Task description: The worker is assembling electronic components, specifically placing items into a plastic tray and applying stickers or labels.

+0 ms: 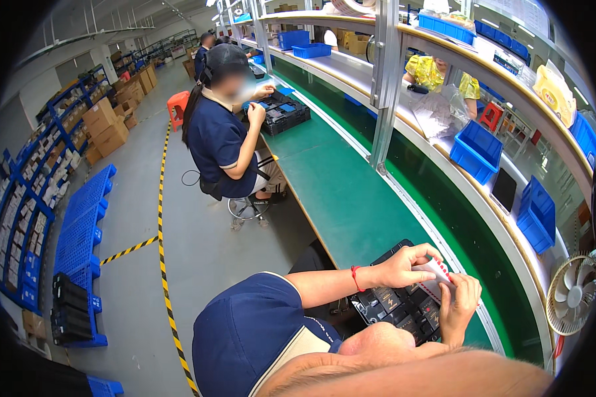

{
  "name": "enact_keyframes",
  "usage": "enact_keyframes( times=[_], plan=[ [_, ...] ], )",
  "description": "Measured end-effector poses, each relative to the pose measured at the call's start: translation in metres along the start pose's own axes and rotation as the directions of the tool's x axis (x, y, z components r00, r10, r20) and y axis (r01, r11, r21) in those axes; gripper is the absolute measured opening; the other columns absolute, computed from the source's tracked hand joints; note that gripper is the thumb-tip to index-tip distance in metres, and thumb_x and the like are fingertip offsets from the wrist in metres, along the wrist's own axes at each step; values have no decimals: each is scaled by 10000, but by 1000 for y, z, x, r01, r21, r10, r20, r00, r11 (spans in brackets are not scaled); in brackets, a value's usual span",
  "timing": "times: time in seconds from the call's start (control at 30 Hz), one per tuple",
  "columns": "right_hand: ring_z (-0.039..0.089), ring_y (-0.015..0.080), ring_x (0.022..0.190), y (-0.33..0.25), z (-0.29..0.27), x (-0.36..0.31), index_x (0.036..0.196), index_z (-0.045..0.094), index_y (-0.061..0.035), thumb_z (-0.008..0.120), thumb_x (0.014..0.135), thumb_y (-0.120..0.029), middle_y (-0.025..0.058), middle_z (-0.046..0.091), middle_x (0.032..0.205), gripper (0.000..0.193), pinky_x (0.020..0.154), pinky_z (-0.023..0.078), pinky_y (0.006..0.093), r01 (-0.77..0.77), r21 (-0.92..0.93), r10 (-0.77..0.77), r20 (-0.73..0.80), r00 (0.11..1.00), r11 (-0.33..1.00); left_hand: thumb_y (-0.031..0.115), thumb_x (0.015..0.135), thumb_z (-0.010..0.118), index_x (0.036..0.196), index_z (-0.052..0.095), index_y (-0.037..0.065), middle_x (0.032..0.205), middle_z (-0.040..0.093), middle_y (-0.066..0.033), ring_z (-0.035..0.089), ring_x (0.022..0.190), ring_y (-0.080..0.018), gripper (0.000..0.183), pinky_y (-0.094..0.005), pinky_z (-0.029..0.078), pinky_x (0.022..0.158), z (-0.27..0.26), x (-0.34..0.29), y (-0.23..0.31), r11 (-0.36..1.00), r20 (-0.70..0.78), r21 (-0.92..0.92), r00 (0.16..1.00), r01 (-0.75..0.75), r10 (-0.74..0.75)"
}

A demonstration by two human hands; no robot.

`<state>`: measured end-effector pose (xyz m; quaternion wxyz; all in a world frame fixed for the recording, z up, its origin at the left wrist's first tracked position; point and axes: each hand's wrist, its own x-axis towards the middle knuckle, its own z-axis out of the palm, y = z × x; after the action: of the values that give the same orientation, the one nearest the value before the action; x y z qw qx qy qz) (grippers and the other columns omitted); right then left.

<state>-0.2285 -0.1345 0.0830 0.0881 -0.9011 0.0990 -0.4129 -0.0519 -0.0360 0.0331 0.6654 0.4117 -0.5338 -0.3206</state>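
Both my hands are at a small white sticker sheet (436, 270) with red marks along its edges, over a black tray. My left hand (407, 266), with a red cord round its wrist, grips the sheet between thumb and fingers. My right hand (462, 304) has its thumb and fingertips closed on the sheet's right edge; whether a single sticker is between them is too small to tell. Below, the black tray (404, 249) holds several flat black devices (389, 301) with copper-coloured markings. My forearm and hands hide part of the tray.
Along the green bench (338, 198), a seated co-worker (222, 132) handles a blue item by another black tray (291, 122). Shelves on the right carry blue bins (477, 151), a dark phone-like slab (504, 190) and a fan (574, 294). A metal post (383, 99) stands at the bench's far edge.
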Motion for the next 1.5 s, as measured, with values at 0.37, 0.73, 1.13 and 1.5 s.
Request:
enact_keyframes(
  times=[0.37, 0.73, 1.13, 1.5],
  plan=[
    [550, 292, 845, -2, -1, 0, 850, 646, -36, 762, 691, -4, 88, 591, 839, 199, 796, 427, 411, 40, 13, -40, 20, 999, 999, 6, 837, 723, 1157, 606, 5, 974, 703, -90, 665, 896, -129, 340, -275, 536, 760, -8, 4, 10, 969, 109, 157, 979, -189, 173],
    [549, 291, 809, -8, -7, 5, 856, 628, -37, 741, 688, 35, 94, 581, 816, 215, 791, 412, 407, 90, -8, -90, 43, 995, 996, 31, 798, 759, 915, 689, 0, 914, 717, -112, 695, 833, -177, 140, -297, 539, 726, -10, 3, 20, 955, 90, 209, 976, -212, 197],
    [567, 273, 739, -11, -9, 7, 826, 614, -37, 763, 655, 54, 75, 605, 766, 245, 754, 422, 396, 101, 108, -107, 46, 993, 989, 91, 793, 776, 959, 689, 14, 877, 723, -107, 701, 786, -187, 202, -301, 528, 681, -13, 4, 21, 943, 169, 273, 975, -189, 147],
    [560, 265, 733, -12, -10, 6, 799, 603, -36, 744, 663, 61, 71, 598, 753, 219, 780, 424, 398, 89, 93, -95, 59, 994, 992, 32, 802, 747, 904, 735, -7, 865, 731, -115, 696, 757, -168, 110, -281, 531, 654, -10, 1, 22, 957, 126, 223, 979, -183, 158]
  ],
)
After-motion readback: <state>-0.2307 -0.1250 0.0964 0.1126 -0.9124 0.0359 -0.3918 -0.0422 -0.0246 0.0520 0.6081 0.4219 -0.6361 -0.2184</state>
